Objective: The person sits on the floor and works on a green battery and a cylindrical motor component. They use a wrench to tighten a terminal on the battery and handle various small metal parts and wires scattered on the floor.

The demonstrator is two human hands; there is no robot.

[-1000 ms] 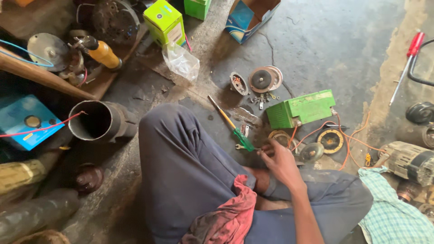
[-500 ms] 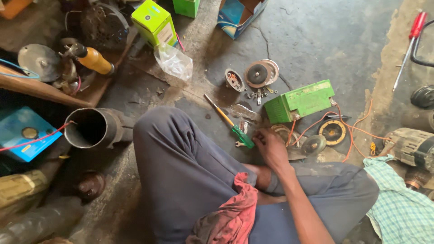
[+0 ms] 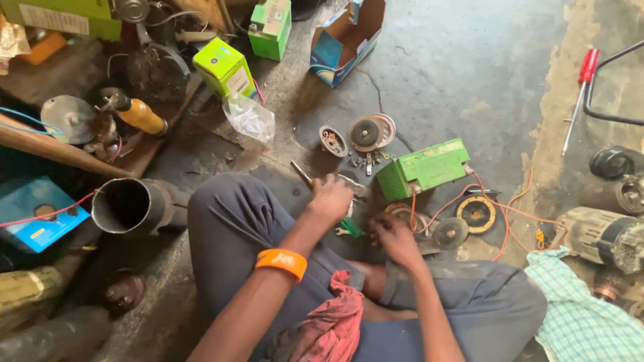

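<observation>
Both hands work low over the concrete floor, in front of the person's crossed legs. On the left hand the fingers are curled into a closed grip around a screwdriver; its metal shaft comes out behind the fist and the green handle shows just below the hand. On the right hand the fingers are bent downward and partly closed, and they press on or pinch a small part on the floor; what exactly it holds I cannot tell, because the fingers hide it. As for the work, it looks to me like the middle of a disassembly or repair: many pieces already lie separated. Going from large to small, a grey motor body lies at the right edge, well apart from the hands. A green rectangular box with orange wires lies just beyond the right hand. Near it are round parts: a dark disc with a yellow ring, a grey disc, a coil ring close to the right hand, and two more round plates farther away. Some small screws are scattered between the plates and the left hand. Nothing is joined together yet, so I judge that the fitting of these parts remains to be done.
</observation>
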